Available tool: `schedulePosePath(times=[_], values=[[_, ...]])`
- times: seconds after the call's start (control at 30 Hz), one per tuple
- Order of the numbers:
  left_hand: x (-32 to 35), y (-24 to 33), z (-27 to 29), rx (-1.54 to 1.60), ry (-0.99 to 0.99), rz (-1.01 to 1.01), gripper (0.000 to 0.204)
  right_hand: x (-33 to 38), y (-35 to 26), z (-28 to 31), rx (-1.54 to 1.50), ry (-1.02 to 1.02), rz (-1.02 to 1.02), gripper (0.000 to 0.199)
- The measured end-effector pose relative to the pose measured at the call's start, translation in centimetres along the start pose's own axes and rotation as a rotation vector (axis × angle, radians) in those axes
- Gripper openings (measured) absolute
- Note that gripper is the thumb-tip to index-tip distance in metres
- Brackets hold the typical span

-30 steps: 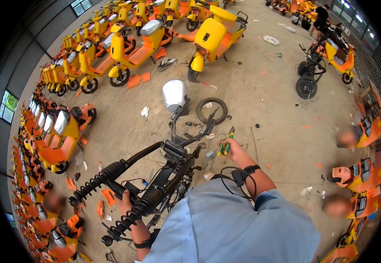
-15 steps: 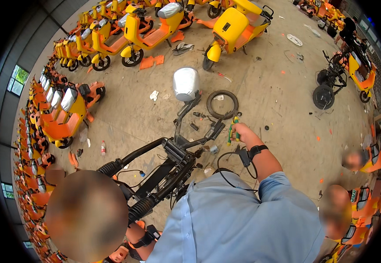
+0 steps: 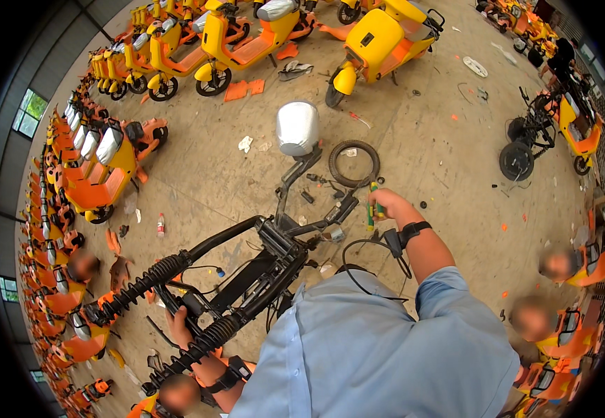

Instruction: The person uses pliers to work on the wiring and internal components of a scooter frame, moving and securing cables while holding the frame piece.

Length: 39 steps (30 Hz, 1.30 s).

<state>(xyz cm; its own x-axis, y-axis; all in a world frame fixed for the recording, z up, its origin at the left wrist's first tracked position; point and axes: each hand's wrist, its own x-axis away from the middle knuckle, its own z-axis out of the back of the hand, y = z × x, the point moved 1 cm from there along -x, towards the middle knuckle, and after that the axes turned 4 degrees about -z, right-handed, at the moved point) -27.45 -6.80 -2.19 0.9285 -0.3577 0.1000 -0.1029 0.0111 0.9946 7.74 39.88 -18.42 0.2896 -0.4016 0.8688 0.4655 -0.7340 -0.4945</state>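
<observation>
A: Right grip [image 3: 390, 204]?
B: Closed around the green-and-yellow handles of what look like pliers [image 3: 370, 214]. Their tips are too small to read.
A: Position of the pliers?
B: Above the floor [image 3: 449, 244], just beside the black tyre [image 3: 332, 166] in view, near the far end of the stripped scooter frame [image 3: 281, 242].
A: Left grip [image 3: 179, 327]?
B: On a black tube of the frame, between the two coil-spring shock absorbers [image 3: 139, 286]. Fingers partly hidden; cannot tell whether they close fully around it.
A: Frame?
B: Black, mid-floor, slanting from the shock absorbers at lower left to a bent post bearing a silver-covered seat [image 3: 297, 129].
A: Worn items?
B: Dark strap [image 3: 414, 230] on the right forearm, with a looped black cable [image 3: 348, 252]; blue shirt [image 3: 386, 341].
A: Surroundings?
B: Red-labelled bottle [image 3: 161, 226] on the floor, left of the frame. Orange panels [image 3: 236, 91] toward the floor's far edge, near a yellow scooter [image 3: 212, 42]. More scooters line the floor's left edge.
</observation>
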Motion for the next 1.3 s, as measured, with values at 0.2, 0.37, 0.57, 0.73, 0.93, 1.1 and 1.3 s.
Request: schedulePosePath(times=[0.2, 0.37, 0.57, 0.73, 0.93, 1.1, 1.3], values=[[-1.0, -1.7, 1.8, -0.071, 0.029, 0.047, 0.051, -0.7, -0.3, 0.4, 0.012, -0.035, -0.029, 0.023], [-1.9, -2.5, 2.1, -0.083, 0.021, 0.048, 0.055, -1.9, -0.4, 1.5, 0.038, -0.074, -0.05, 0.03], [-2.4, -3.7, 3.2, -0.088, 0.041, 0.052, 0.06, 2.4, -1.0, -0.9, -0.212, 0.036, -0.066, 0.032], [-2.5, -3.6, 2.6, -0.064, 0.047, 0.052, 0.061, -1.7, 2.1, -0.5, -0.349, -0.002, -0.022, 0.036], [-2.2, -3.3, 2.8, -0.067, 0.055, 0.051, 0.061, -0.6, 1.7, -1.7, -0.301, 0.033, 0.023, 0.034], [-2.5, -3.5, 2.8, -0.062, 0.052, 0.05, 0.062, -0.7, 1.7, -1.6, -0.295, 0.076, 0.041, 0.018], [-2.3, -4.0, 3.3, -0.047, 0.062, 0.055, 0.063, -1.3, 1.9, -2.0, -0.326, 0.068, 0.053, 0.019]])
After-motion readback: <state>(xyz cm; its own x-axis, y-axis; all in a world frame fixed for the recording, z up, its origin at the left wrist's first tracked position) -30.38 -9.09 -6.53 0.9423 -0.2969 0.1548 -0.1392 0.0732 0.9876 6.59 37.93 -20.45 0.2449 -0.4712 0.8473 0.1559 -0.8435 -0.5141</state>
